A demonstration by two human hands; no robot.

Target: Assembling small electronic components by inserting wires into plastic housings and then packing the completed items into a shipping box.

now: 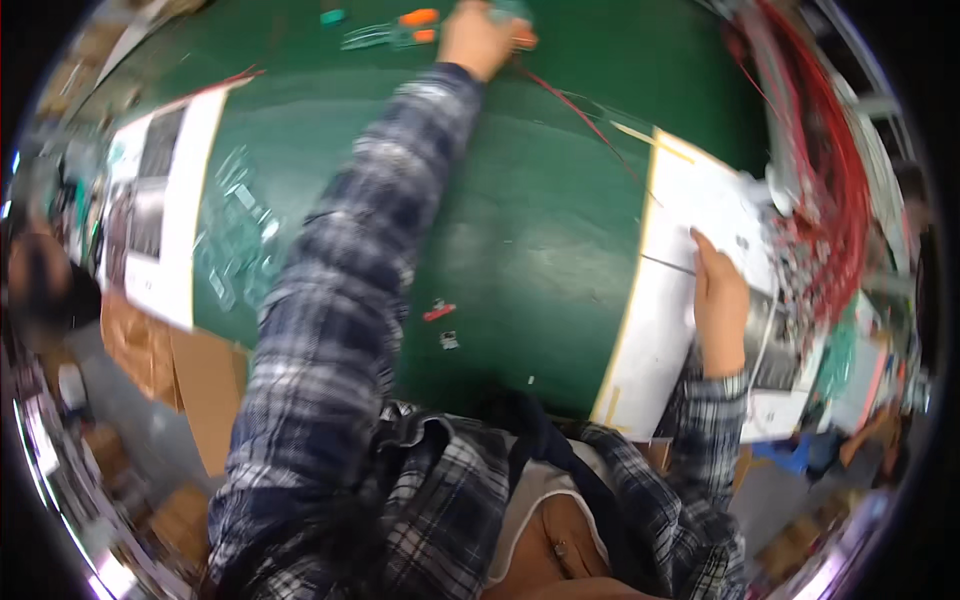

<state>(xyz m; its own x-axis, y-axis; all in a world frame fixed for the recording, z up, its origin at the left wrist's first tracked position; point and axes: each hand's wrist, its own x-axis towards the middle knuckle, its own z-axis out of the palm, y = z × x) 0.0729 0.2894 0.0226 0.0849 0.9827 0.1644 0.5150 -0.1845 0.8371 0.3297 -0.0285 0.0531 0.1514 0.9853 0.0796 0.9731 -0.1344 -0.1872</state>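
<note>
My left hand [476, 42] is stretched to the far edge, closed around a teal and orange object [523, 36] that its fingers partly cover. From beside it a thin red wire [580, 112] slants down to the right, over a white paper sheet [655, 300]. The wire fades from sight just short of my right hand [722, 305]. That hand is over the sheet with its fingers drawn together; whatever they may hold cannot be made out. Left of my left hand lie a clear and orange item [415, 28] and a small teal piece [332, 17].
Clear plastic pieces [238, 235] lie left of my arm, beside another printed sheet [205, 150]. A small red part [438, 311] and a white part [448, 341] sit on the green table [520, 250]. Bundled red wires [835, 150] hang at the right. Cardboard [208, 385] stands below left.
</note>
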